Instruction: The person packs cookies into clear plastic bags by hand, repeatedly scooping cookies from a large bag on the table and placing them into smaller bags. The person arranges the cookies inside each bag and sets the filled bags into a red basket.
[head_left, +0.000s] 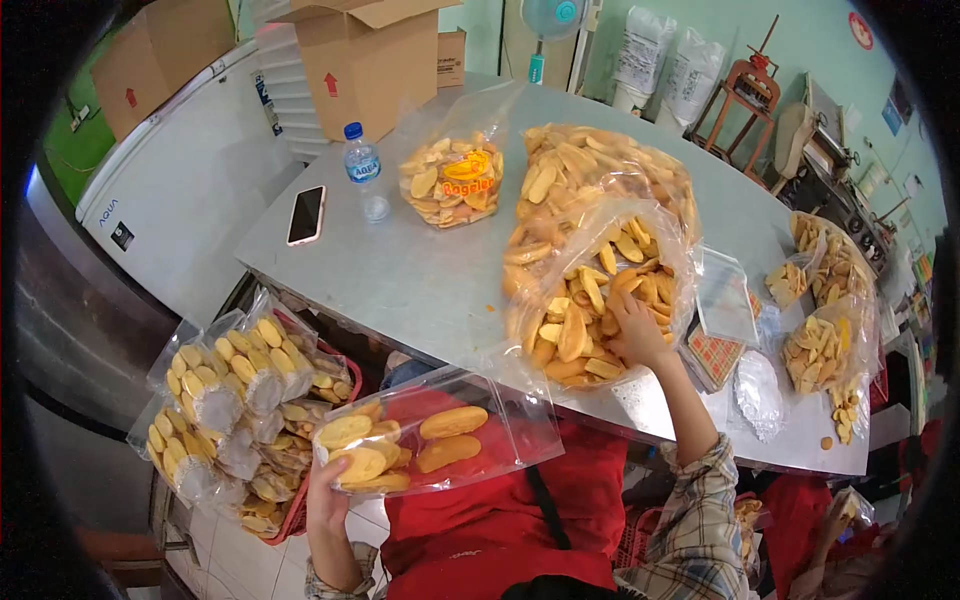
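My left hand (330, 487) grips the closed end of a clear plastic bag (517, 442), held sideways in front of my red apron. Several oval slices of dried bread (360, 457) lie at that end, and two more are spread further along. My right hand (637, 330) reaches into the wide mouth of a large clear sack (525, 262) of bread slices on the table. Its fingers are among the slices (574, 330); whether they hold one is hard to tell.
The metal table (420, 292) bears a phone (306, 216), a water bottle (363, 172) and a filled printed bag (454, 184). To the right lie flat empty bags (726, 292), paper-like cards (712, 356) and more bread bags (817, 349). A red basket (296, 510) of packed bags stands at left.
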